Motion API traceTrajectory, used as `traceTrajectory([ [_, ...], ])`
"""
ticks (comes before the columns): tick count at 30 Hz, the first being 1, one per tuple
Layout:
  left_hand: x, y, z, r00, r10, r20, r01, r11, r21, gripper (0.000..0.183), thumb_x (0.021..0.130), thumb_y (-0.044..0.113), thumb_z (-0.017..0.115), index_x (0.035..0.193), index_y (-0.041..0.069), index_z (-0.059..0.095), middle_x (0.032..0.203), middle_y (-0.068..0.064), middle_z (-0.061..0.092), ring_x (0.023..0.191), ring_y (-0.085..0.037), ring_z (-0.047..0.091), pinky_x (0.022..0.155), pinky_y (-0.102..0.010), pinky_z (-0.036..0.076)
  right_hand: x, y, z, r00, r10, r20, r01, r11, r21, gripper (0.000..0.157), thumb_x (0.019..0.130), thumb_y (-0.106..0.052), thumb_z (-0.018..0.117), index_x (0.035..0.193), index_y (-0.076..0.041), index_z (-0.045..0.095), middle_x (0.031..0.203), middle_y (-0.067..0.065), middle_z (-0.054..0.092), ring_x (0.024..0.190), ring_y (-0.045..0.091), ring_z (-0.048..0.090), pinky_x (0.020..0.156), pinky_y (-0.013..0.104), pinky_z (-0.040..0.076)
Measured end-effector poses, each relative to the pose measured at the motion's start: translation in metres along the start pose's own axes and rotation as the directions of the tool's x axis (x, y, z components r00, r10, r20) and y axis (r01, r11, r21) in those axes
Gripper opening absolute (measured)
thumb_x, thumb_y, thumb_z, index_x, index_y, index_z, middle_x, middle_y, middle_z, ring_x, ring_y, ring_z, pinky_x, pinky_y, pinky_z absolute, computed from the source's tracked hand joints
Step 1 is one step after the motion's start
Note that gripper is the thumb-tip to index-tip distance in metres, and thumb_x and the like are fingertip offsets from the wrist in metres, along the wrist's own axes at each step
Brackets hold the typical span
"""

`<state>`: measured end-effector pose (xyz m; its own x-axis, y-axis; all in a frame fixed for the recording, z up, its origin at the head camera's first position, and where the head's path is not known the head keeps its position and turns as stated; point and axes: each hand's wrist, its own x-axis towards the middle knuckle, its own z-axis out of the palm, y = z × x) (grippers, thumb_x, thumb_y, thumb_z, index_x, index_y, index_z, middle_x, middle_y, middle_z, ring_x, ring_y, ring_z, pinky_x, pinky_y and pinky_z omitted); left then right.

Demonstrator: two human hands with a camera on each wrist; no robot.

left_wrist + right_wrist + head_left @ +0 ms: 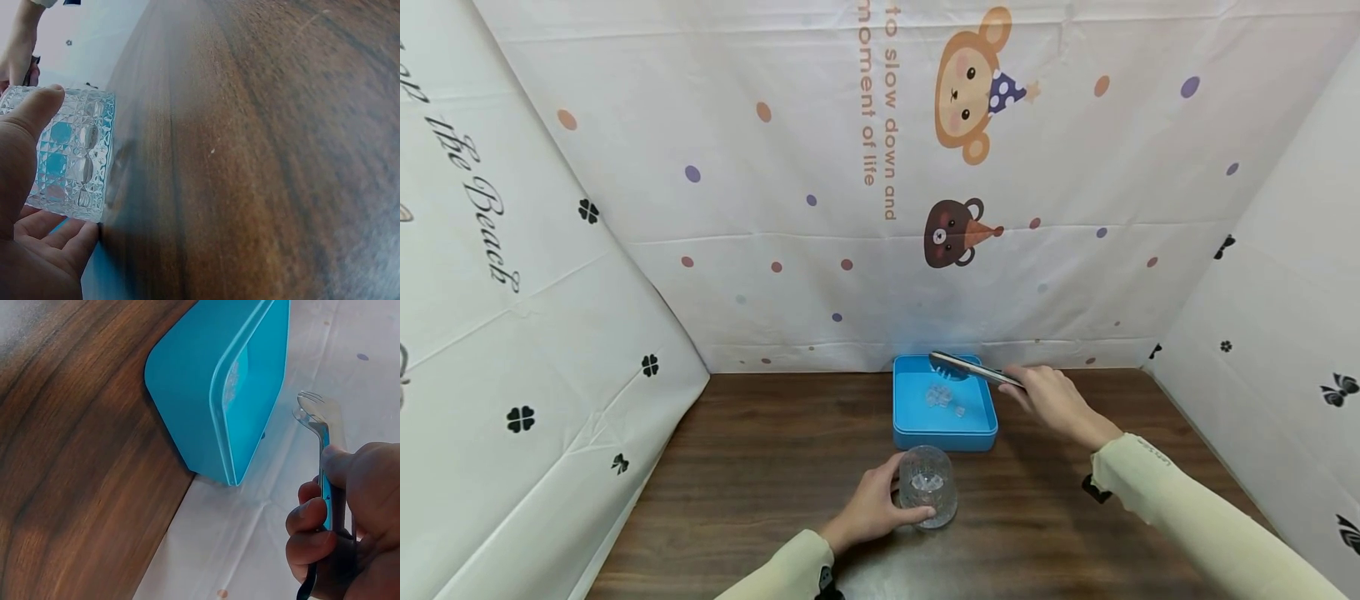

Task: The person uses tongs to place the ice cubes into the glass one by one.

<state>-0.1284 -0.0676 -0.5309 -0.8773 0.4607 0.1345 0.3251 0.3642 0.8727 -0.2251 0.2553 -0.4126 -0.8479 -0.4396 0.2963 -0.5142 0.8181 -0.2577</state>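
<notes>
My left hand [870, 507] holds a clear patterned glass [945, 500], thumb on the near side, fingers on the far side. Several clear ice cubes [927, 482] lie inside it. In the left wrist view the cut pattern of the glass shows close up between thumb and fingers. My right hand [1054, 402] grips metal ice tongs [977, 368], fingers curled round the handle. The tongs' tips hang over the back of a blue box [943, 441]. Inside the box lie several clear cubes [937, 396]. Whether the tips hold a cube, I cannot tell.
Under everything is a dark wooden table [775, 467]. A white printed cloth [820, 283] rises right behind the blue box, and more cloth [1285, 333] bounds the table on both sides. The glass stands just in front of the box.
</notes>
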Motion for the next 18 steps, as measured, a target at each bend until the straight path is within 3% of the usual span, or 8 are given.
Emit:
traceTrajectory([
  [18, 0.0, 0.001, 0.0, 0.999, -0.033, 0.003, 0.032, 0.999, 0.024, 0.084, 0.085, 0.047, 0.084, 0.15, 0.011, 0.047, 0.136, -0.004, 0.062, 0.122, -0.019, 0.063, 0.097, -0.034, 0.056, -0.012, -0.004, -0.008, 0.998, -0.06, -0.019, 0.06, 0.998, -0.009, 0.013, 0.102, -0.023, 0.068, 0.106, -0.011, 0.07, 0.068, -0.011, 0.048, 0.054, 0.006, 0.04, 0.05, 0.025, 0.034],
])
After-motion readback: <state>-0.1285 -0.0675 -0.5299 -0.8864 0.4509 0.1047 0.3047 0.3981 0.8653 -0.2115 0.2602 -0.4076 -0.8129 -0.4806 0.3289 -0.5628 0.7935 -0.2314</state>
